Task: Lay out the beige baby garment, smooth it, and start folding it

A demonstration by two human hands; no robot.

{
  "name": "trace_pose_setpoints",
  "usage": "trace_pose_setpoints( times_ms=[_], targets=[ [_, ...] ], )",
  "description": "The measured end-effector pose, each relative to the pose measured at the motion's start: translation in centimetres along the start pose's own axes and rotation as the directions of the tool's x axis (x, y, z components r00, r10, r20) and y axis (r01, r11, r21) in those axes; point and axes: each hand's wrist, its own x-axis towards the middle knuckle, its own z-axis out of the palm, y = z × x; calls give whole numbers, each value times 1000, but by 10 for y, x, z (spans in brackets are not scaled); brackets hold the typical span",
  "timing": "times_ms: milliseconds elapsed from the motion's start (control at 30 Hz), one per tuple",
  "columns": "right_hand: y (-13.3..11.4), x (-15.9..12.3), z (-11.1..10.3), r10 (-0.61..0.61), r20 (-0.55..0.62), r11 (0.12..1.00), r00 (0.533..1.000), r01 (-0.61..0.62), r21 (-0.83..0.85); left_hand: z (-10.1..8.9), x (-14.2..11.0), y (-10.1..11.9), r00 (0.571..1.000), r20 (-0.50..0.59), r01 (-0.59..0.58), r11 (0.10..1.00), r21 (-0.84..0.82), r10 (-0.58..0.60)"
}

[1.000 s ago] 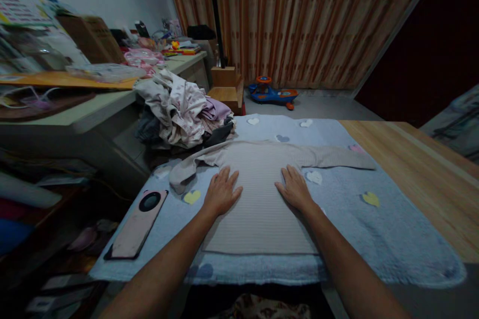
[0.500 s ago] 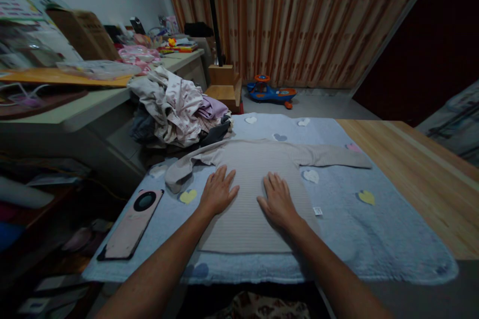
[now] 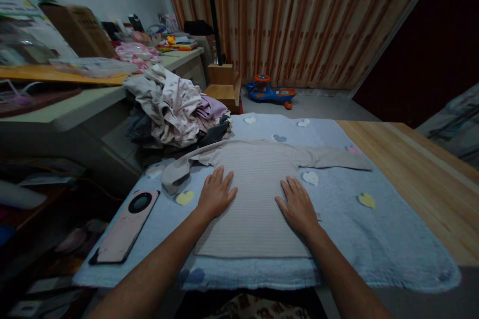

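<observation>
A beige ribbed long-sleeved top (image 3: 254,184) lies spread flat on a light blue blanket with heart shapes (image 3: 381,239). My left hand (image 3: 216,193) rests palm down on the top's left side, fingers stretched out. My right hand (image 3: 298,205) lies flat on the top's right side near its edge, fingers also extended. Neither hand holds anything. The top's right sleeve (image 3: 337,159) stretches out straight, while the left sleeve (image 3: 179,172) is bunched.
A pile of crumpled clothes (image 3: 175,107) sits at the blanket's far left. A phone in a pink case (image 3: 125,227) lies near the left edge. The wooden tabletop (image 3: 422,174) shows at right. A cluttered counter (image 3: 86,89) runs along the left; a toy car (image 3: 271,92) stands on the floor.
My right hand slid from the top's right side toward the middle, then back out to the right edge. My left hand stayed nearly in place.
</observation>
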Motion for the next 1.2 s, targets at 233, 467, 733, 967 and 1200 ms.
trace_pose_setpoints(
  times_ms=[233, 467, 733, 967, 1200],
  targets=[
    [-1, -1, 4, -4, -38, 1000, 999, 5, 3, -17, -14, 45, 966, 22, -255, 962, -101, 258],
    [-1, -1, 4, -3, -44, 1000, 999, 3, -2, -11, -23, 43, 925, 164, -311, 931, -191, 342],
    [-4, -2, 2, 60, 13, 998, 998, -59, -20, -6, -27, 5, 980, 107, -159, 983, -97, 169],
    [-9, 1, -1, 86, 26, 996, 996, -85, -38, -3, -31, 6, 985, 76, -146, 985, -97, 153],
    [-48, -13, -7, -141, 58, 987, 988, 135, 90, -4, -31, 6, 986, 61, -146, 984, -99, 152]
  ],
)
